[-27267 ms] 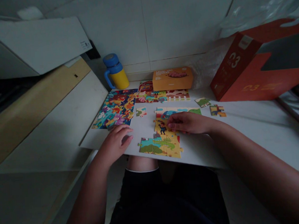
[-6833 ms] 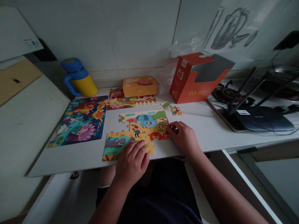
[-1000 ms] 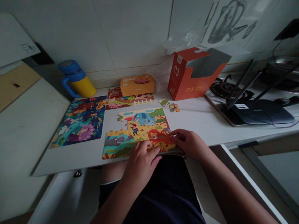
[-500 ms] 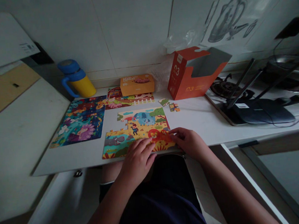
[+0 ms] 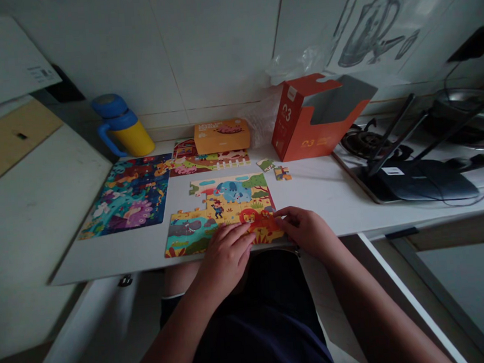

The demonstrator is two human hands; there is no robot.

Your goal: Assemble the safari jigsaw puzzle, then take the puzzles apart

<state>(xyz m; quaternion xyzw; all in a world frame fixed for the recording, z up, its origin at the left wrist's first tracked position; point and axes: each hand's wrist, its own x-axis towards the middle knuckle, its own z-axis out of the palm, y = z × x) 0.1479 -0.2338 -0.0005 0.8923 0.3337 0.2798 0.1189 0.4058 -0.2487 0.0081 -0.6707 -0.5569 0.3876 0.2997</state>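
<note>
A jigsaw puzzle [image 5: 227,207] with elephants, lions and a hippo lies near the table's front edge; its upper left corner has a gap. My left hand [image 5: 228,251] rests on its lower middle, fingers stretched out flat over the pieces. At the puzzle's right edge is my right hand [image 5: 305,227], its fingertips touching the border beside the lions; the fingers are bent, and no loose piece shows in them. Two loose puzzle pieces lie beyond the upper right corner: a green one [image 5: 266,165] and a yellow-brown one [image 5: 283,173].
A dark blue sea puzzle [image 5: 131,195] lies at left, a farm puzzle [image 5: 207,163] behind. On the latter stands an orange box [image 5: 222,137]. Further back are a blue-yellow flask [image 5: 124,129] and an open red box [image 5: 316,126]. A black router [image 5: 424,180] sits at right near a stove burner.
My left hand has slid slightly to the right across the puzzle. My right hand stays at the right edge, and the loose pieces have not moved.
</note>
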